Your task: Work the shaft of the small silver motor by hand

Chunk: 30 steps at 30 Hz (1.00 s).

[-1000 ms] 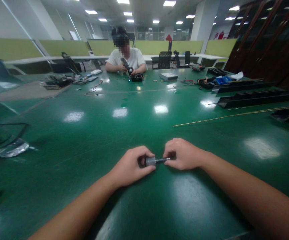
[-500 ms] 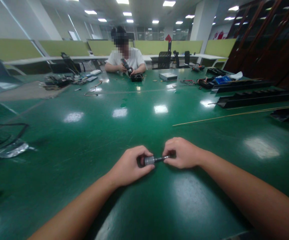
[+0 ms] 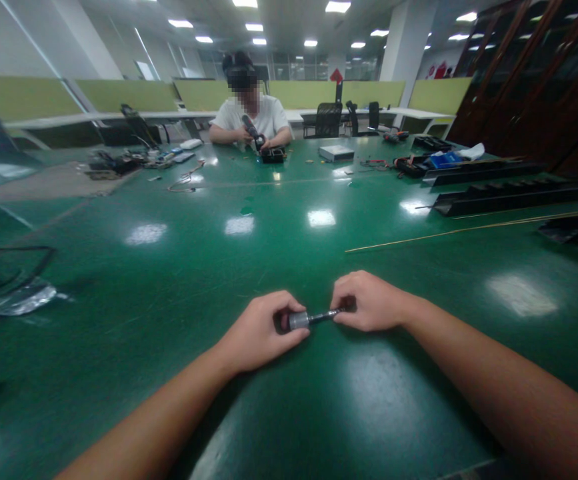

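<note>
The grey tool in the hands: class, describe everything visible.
The grey tool has a thick, metallic-looking cylinder and a thin, dark shaft, tilted slightly in the picture, right end higher. The left hand grips the cylinder; the right hand pinches the shaft's far end. Whether it touches the green table is unclear.

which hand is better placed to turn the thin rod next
Probably the right hand: it pinches the thin rod between thumb and finger, while the left hand holds the grey cylinder.

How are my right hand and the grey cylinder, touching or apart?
Apart: the head view shows dark shaft bridging a gap between right hand and grey cylinder.
</note>
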Available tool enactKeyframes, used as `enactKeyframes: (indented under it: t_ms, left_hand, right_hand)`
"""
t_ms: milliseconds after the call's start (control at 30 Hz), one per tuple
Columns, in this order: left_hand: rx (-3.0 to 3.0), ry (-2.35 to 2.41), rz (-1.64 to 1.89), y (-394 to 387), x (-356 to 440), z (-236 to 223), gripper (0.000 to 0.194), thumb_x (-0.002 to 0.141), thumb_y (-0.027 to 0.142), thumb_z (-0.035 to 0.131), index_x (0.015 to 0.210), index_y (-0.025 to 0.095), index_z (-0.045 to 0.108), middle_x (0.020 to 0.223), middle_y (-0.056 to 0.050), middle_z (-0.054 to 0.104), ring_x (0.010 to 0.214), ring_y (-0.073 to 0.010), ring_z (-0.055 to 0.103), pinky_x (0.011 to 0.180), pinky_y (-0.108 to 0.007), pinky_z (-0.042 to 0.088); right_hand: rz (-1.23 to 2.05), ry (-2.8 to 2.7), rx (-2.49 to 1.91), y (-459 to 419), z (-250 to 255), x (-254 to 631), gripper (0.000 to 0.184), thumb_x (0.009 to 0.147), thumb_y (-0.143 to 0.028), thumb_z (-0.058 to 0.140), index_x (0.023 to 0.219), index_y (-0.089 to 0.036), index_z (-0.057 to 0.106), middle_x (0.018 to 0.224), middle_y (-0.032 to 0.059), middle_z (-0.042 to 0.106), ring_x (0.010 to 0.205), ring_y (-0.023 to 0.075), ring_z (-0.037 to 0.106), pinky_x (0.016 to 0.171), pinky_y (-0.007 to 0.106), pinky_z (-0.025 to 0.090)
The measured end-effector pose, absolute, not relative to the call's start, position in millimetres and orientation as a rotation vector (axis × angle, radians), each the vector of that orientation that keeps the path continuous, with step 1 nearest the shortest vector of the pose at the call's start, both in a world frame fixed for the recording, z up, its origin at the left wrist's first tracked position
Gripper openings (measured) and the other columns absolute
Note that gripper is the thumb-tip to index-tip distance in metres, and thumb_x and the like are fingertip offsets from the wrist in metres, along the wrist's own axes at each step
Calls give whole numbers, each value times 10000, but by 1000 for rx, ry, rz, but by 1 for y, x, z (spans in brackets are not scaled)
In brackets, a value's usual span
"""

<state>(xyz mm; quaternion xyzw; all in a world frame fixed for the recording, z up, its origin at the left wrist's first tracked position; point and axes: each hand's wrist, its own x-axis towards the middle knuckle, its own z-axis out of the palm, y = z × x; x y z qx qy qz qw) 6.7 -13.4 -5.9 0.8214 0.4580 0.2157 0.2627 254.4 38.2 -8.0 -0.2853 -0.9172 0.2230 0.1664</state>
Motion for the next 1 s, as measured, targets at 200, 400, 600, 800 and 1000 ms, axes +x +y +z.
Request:
enactKeyframes:
  t_ms: [200,400,600,800,1000]
  left_hand:
    - [2203,1235,580,-13,6,-7,186,803,287,687,937,167,638,834,-15,627,692,-144,592,636,-250,450]
    - [2202,1246,580,-13,6,-5,187,797,285,694,928,162,642,832,-18,629,696,-149,594,641,-256,452]
    - [2200,1243,582,-14,6,-5,190,800,286,690,933,161,641,830,-19,627,698,-150,595,638,-254,450]
    - [2205,1243,581,-13,6,-6,193,798,295,693,929,164,638,828,-18,628,691,-150,594,634,-256,451]
    - [2207,1238,581,-13,6,-7,177,799,284,693,921,168,637,826,-15,628,690,-146,594,633,-253,451]
  right_hand:
    - [729,-2616,-864,45,-6,263,79,733,-194,672,783,-153,717,733,15,665,644,113,569,608,228,427]
    - [759,-2611,-897,47,-4,265,82,727,-202,671,776,-154,718,731,12,674,643,116,577,609,229,438]
    - [778,-2611,-891,47,-4,265,92,722,-195,669,782,-148,722,731,19,679,634,115,583,594,224,437]
    - [793,-2614,-889,47,-6,264,101,723,-197,671,792,-150,728,728,17,678,622,112,578,581,221,432]
    - [803,-2606,-878,47,-6,265,78,722,-196,678,774,-154,719,711,6,659,617,108,568,581,219,426]
